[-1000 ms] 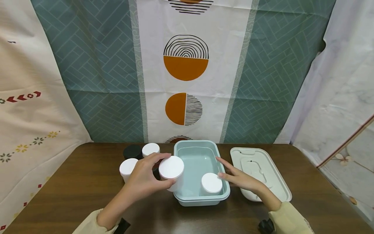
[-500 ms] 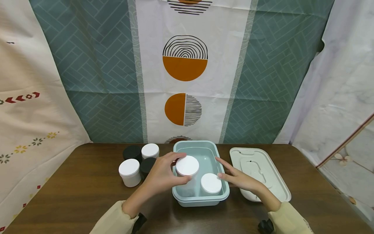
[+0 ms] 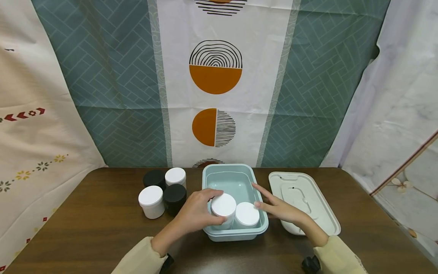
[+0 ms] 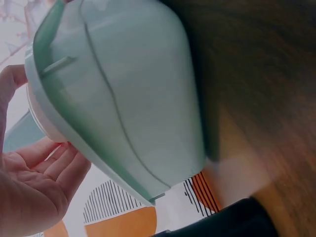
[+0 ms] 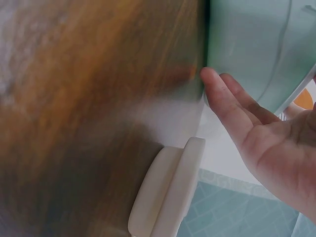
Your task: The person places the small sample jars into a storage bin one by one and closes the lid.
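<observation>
Head view is bright, evenly lit and fairly sharp; the white lids [image 3: 223, 205] are nearly washed out; a faint sheen lies on the table [image 3: 219, 259]; both wrist views are dimmer and hazy, wood grain blurred; dark shadow borders the tub [image 4: 143, 94] in the left one.

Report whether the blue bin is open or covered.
Open: the head view looks down into the bin, where a white-lidded jar stands.

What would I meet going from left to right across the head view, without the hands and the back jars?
Front white jar, front black jar, held jar in the tub, unheld jar beside it, lid.
</observation>
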`<state>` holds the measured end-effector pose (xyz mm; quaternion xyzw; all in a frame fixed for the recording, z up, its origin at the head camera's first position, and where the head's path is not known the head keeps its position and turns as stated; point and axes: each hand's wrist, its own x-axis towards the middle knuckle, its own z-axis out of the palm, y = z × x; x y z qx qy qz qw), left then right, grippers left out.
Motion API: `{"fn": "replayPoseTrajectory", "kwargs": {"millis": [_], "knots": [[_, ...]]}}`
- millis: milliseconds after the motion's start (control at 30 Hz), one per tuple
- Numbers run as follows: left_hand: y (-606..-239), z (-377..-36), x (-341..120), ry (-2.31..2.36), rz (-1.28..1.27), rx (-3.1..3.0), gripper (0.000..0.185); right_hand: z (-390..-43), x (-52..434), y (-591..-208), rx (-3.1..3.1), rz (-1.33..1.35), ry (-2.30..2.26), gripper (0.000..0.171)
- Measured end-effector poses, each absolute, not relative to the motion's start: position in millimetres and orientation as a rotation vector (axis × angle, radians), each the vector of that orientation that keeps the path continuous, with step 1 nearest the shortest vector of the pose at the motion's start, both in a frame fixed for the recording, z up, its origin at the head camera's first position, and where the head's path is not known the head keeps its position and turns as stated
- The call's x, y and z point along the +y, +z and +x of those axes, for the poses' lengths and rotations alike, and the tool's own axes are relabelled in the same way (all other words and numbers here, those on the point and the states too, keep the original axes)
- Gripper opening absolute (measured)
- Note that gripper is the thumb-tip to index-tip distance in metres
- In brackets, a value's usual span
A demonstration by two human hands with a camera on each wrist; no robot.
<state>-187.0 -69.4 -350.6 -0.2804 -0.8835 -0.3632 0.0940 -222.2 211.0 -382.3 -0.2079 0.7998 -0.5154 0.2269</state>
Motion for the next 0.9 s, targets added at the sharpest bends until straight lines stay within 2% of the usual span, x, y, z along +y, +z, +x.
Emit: {"fn": "replayPoseTrajectory", "kwargs": {"millis": [367,900], "knots": [[-354.7,-192.4,-72.3,-0.888,-0.955,-2.659,0.056,-223.1,210.6,-381.6,2.198,-0.590,-1.426,0.067],[-340.5,-196.0,-76.1,-0.703,-1.109,-2.859,0.055,-220.9,209.5,-382.1,2.209,-0.582,-1.419,0.067]]}}
